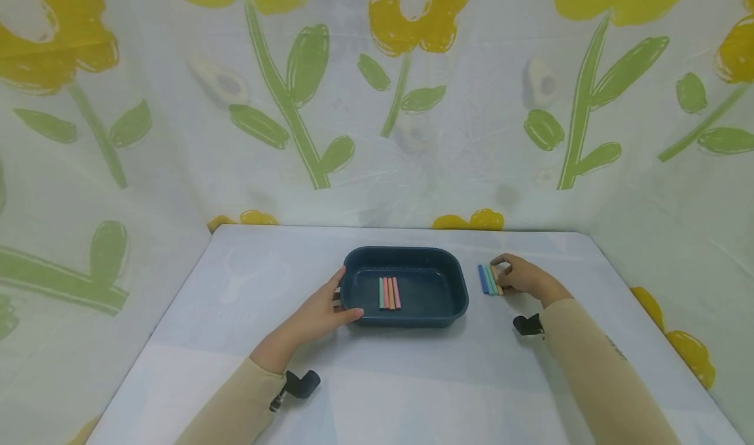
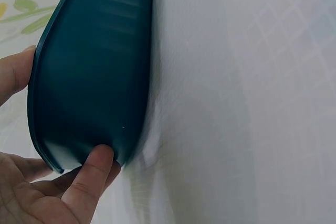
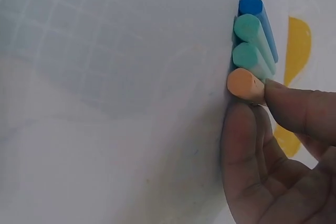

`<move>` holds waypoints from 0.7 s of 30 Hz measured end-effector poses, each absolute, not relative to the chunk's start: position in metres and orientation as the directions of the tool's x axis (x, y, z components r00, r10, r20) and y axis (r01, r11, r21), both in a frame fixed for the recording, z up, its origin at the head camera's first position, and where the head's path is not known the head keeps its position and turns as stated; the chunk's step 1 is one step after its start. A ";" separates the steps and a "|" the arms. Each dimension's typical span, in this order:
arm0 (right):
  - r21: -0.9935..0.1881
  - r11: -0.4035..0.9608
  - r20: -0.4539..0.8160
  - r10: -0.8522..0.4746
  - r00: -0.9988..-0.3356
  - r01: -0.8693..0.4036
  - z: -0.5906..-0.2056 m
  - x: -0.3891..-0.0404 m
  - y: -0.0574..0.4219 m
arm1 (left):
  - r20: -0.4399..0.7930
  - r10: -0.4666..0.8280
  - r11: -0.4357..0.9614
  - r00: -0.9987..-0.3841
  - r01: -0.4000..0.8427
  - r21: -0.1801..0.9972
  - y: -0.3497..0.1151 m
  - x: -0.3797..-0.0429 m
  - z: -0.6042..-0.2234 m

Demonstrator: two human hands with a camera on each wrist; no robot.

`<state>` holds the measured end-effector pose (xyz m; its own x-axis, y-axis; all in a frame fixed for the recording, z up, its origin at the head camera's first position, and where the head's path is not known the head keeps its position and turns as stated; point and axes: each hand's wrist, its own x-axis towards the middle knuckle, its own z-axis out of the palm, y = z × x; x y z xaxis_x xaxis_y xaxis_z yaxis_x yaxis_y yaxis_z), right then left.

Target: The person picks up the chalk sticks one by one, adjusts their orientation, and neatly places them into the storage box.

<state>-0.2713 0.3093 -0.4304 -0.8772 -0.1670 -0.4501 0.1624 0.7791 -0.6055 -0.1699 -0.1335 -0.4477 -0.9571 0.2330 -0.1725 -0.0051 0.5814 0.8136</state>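
In the head view we saw the left hand [image 1: 318, 314] curled round the left end of a dark teal tray [image 1: 432, 291], probably steadying it; four chalk sticks [image 1: 389, 293] lay inside, to that hand's right

In the left wrist view we saw its digits set apart on rim and wall, presumably for balance

In the right wrist view we saw the right hand [image 3: 286, 177] pinching the orange chalk [image 3: 242, 85], perhaps as the nearest; two green chalks [image 3: 247, 27] and a blue chalk [image 3: 252, 4] lay beyond its fingers
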 end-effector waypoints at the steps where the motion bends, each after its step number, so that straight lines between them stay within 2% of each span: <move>1: -0.612 0.774 -0.447 -0.169 -0.878 0.163 -0.430 -0.271 0.310 | -0.172 0.234 0.580 -0.957 -0.004 0.815 -0.133 -0.170 -0.448; 13: -0.656 0.736 -0.380 -0.130 -0.916 0.168 -0.431 -0.256 0.316 | -0.164 0.247 0.574 -0.955 0.007 0.819 -0.133 -0.170 -0.448; 21: -0.734 0.648 -0.376 -0.134 -0.917 0.206 -0.421 -0.247 0.314 | -0.155 0.249 0.569 -0.956 0.015 0.822 -0.133 -0.170 -0.448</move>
<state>-0.2467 0.3144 -0.4207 -0.9170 -0.1343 -0.3755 0.2056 0.6476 -0.7337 -0.1695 -0.1332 -0.4477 -0.9560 0.2487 -0.1554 0.0145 0.5695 0.8219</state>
